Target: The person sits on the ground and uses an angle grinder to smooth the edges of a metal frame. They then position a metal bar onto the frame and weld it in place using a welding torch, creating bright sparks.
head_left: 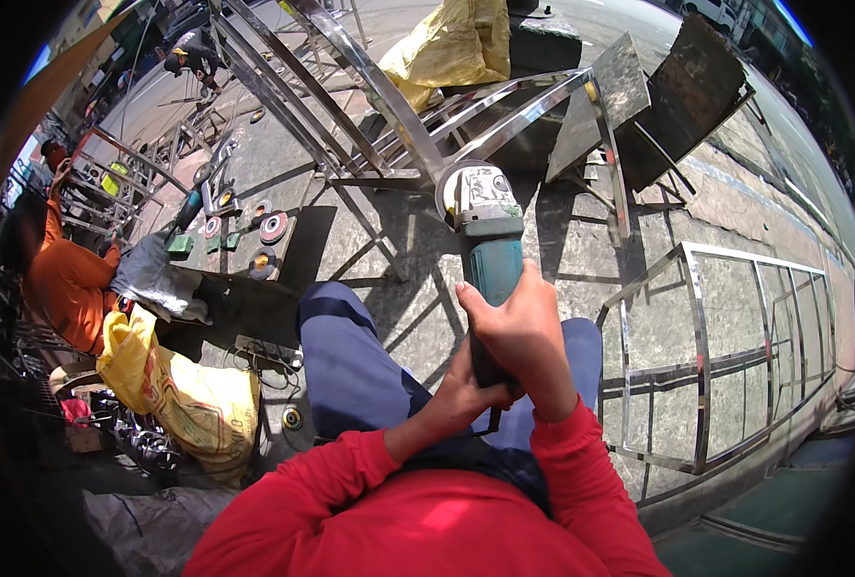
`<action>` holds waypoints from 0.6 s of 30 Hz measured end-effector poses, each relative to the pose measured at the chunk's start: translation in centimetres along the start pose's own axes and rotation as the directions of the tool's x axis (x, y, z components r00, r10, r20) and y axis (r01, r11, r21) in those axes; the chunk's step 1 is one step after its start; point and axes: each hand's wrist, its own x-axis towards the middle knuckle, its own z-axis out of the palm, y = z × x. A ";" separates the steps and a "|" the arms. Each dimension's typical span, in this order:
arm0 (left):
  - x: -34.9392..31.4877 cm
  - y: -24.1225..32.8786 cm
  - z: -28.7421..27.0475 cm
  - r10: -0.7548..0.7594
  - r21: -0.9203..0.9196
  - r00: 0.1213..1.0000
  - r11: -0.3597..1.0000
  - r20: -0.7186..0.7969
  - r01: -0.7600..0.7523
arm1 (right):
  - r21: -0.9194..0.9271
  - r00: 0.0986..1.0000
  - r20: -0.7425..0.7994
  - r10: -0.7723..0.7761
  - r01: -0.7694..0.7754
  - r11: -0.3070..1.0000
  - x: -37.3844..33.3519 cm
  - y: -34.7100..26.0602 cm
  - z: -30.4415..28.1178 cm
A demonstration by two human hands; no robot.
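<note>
Both of my hands are closed around a teal angle grinder [496, 264] with a worn, whitish head. My right hand [525, 322] wraps the middle of its body. Lower down, at the rear end of the handle, is my left hand [458, 392], its fingers partly hidden. The grinder points away from me, its disc [443, 195] at the left side of the head. That disc is at the near corner of a shiny metal-tube frame [403, 120]; whether it touches the tube I cannot tell.
Another metal frame [698, 356] lies to the right. Dark metal sheets [687, 106] lean at the far right. Grinding discs [273, 227] and another grinder [191, 204] lie at the left. A person in orange [67, 284] sits there, near a yellow sack [192, 399].
</note>
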 end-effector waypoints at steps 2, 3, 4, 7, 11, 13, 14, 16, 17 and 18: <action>0.0 -0.1 -0.1 0.004 0.019 1.000 1.000 0.009 -0.004 | -0.021 1.000 -0.008 0.001 -0.001 1.000 0.0 0.0 0.1; 0.1 -0.1 -0.1 0.009 0.031 1.000 0.999 0.022 -0.010 | -0.036 1.000 -0.015 -0.020 0.020 0.999 -0.1 0.1 0.2; 0.1 -0.2 -0.1 0.008 0.039 0.999 0.999 0.033 -0.009 | -0.054 1.000 -0.010 -0.001 0.000 0.999 -0.1 0.1 0.2; 0.1 -0.4 0.1 0.007 0.011 1.000 1.000 0.014 -0.007 | -0.032 0.999 -0.010 -0.037 0.037 0.999 0.1 0.2 0.1; 0.1 -0.3 -0.1 0.013 -0.023 1.000 1.000 0.007 -0.013 | -0.022 0.998 0.018 -0.055 0.056 0.998 0.3 0.0 0.0; 0.1 -0.3 -0.2 0.035 0.021 0.999 0.999 0.034 -0.036 | -0.013 0.998 0.035 -0.052 0.053 0.999 0.3 -0.1 -0.1; 0.2 -0.3 -0.2 0.032 0.005 0.999 0.999 0.010 -0.032 | -0.021 0.999 0.026 -0.046 0.046 0.999 0.3 -0.2 0.0; 0.1 -0.3 -0.3 -0.003 -0.044 1.000 0.999 -0.013 0.002 | -0.028 0.999 0.005 -0.041 0.041 0.999 0.2 -0.2 0.0; 0.1 -0.4 -0.2 0.005 -0.013 1.000 1.000 0.003 -0.005 | -0.057 0.999 -0.003 -0.047 0.047 0.997 0.1 -0.2 0.1; 0.1 -0.4 -0.2 0.018 0.002 1.000 1.000 0.026 -0.018 | -0.076 0.998 -0.017 -0.061 0.059 0.995 0.0 -0.2 0.1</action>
